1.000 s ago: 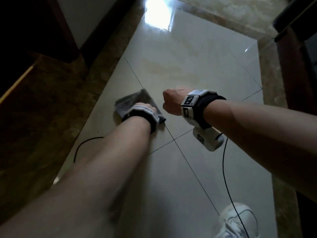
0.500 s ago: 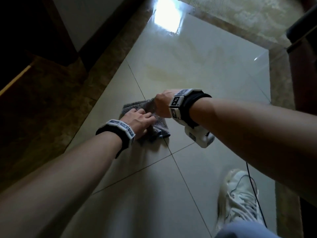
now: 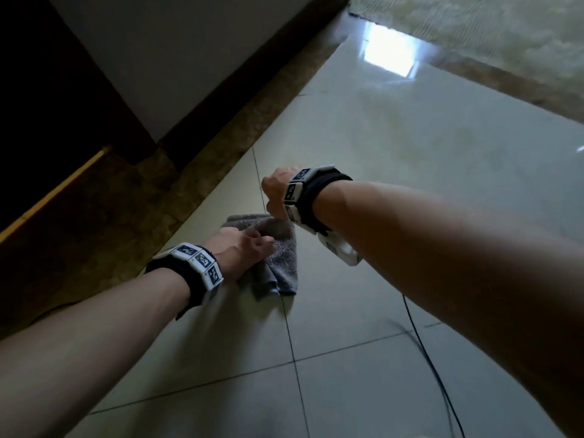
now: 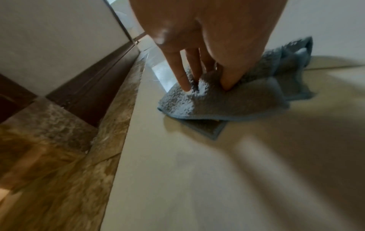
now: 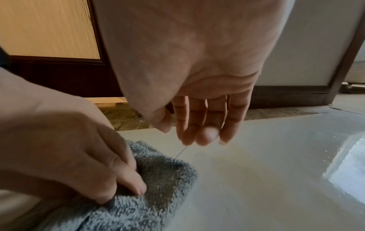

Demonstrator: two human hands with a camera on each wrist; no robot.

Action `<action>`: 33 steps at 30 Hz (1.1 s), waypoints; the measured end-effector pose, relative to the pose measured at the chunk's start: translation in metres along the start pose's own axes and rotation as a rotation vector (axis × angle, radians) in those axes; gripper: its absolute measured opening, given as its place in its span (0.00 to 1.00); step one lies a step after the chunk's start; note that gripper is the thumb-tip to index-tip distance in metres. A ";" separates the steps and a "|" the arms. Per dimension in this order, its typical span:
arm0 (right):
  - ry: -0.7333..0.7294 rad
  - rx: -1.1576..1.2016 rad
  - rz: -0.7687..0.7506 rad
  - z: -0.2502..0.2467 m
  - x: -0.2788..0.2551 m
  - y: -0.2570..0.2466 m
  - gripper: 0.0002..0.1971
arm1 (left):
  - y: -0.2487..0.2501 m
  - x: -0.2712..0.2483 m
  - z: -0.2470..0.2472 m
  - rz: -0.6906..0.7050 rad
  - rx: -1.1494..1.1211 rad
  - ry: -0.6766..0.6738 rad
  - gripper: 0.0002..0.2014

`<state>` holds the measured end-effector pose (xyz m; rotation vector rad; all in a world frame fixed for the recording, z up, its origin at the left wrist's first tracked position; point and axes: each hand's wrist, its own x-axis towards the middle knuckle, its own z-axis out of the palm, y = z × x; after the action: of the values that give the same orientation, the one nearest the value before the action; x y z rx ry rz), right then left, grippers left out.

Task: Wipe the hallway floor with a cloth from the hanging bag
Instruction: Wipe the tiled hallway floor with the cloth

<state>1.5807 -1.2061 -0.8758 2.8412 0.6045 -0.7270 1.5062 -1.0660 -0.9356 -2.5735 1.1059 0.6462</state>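
A grey terry cloth [image 3: 279, 263] lies bunched on the pale glossy floor tile [image 3: 410, 153], near the brown stone border. My left hand [image 3: 243, 248] is on top of it. In the left wrist view its fingers and thumb dig into the cloth [image 4: 237, 101] and gather a fold. The right wrist view shows the same left hand [image 5: 79, 148] with bent fingertips pinching the pile of the cloth [image 5: 164, 179]. My right hand [image 3: 276, 194] hovers just past the cloth's far edge. Its fingers [image 5: 201, 132] hang loose and hold nothing.
A brown marble border [image 3: 189, 191] runs along the left below a dark skirting and a pale wall [image 3: 189, 58]. A dark doorway lies at far left. A black cable [image 3: 423, 343] trails over the tiles at lower right. A light rug [image 3: 474, 26] lies beyond.
My left hand has drawn the cloth back toward me, and the cloth is more bunched. The right hand has lifted slightly off its far corner. The white shoe has left the view.
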 end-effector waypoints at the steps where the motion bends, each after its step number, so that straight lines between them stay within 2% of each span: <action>1: 0.012 0.002 -0.018 0.000 0.004 0.005 0.13 | 0.002 0.004 -0.005 -0.065 -0.021 -0.050 0.20; 3: 0.046 0.049 -0.049 0.001 0.010 0.014 0.11 | 0.011 0.007 -0.020 -0.129 -0.027 -0.139 0.24; 7: 0.077 0.131 -0.063 0.010 0.009 0.026 0.14 | 0.034 0.008 -0.029 -0.122 0.000 -0.265 0.29; 11: 0.063 0.096 0.017 0.018 0.000 0.049 0.10 | 0.031 0.012 -0.031 -0.075 0.057 -0.191 0.28; 14: 0.079 0.057 0.056 0.025 -0.012 0.074 0.10 | 0.020 0.006 -0.035 0.044 0.109 -0.204 0.30; 17: 0.078 0.053 0.107 0.036 -0.031 0.100 0.07 | 0.007 -0.005 -0.032 0.162 0.159 -0.158 0.24; 20: 0.074 0.074 0.174 0.050 -0.047 0.115 0.11 | -0.003 -0.004 -0.024 0.191 0.160 -0.164 0.24; 23: 0.004 0.098 0.209 0.066 -0.061 0.121 0.11 | -0.009 0.011 -0.021 0.226 0.118 -0.066 0.21; 27: 0.002 0.102 0.214 0.075 -0.070 0.120 0.10 | -0.019 0.033 -0.012 0.268 0.124 0.020 0.21; 29: 0.030 0.105 0.231 0.077 -0.069 0.118 0.10 | -0.026 0.045 -0.013 0.199 0.091 0.083 0.20; 33: 0.062 0.118 0.255 0.074 -0.063 0.114 0.12 | -0.045 0.071 -0.026 -0.088 -0.065 0.200 0.17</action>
<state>1.5460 -1.3484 -0.9047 2.9811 0.2051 -0.6522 1.5904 -1.0899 -0.9455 -2.7741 1.0384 0.4176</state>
